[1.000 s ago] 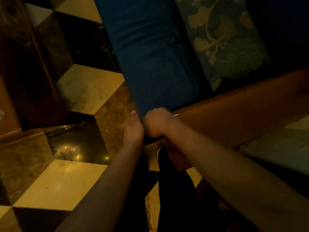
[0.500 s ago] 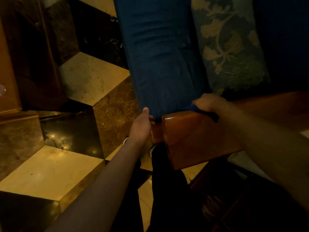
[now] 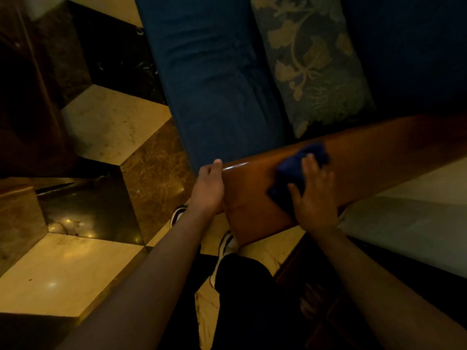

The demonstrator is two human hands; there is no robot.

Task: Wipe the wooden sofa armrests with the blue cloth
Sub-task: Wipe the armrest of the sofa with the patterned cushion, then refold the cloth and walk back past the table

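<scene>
The glossy brown wooden armrest (image 3: 374, 157) runs from the centre toward the right edge. A dark blue cloth (image 3: 294, 173) lies flat on its top near the front end. My right hand (image 3: 314, 198) presses down on the cloth with fingers spread, covering its near part. My left hand (image 3: 208, 189) grips the armrest's front end, thumb up at the top corner.
The blue sofa seat cushion (image 3: 214, 79) and a floral patterned pillow (image 3: 313, 64) lie beyond the armrest. Polished marble floor (image 3: 111, 122) in cream, brown and black tiles spreads to the left. My legs and a white-edged shoe (image 3: 226, 245) are below. A pale surface (image 3: 417, 223) sits right.
My right hand has slid with the cloth from the armrest's inner edge onto its top, and the fingers have spread flat. My left hand stays at the front end.
</scene>
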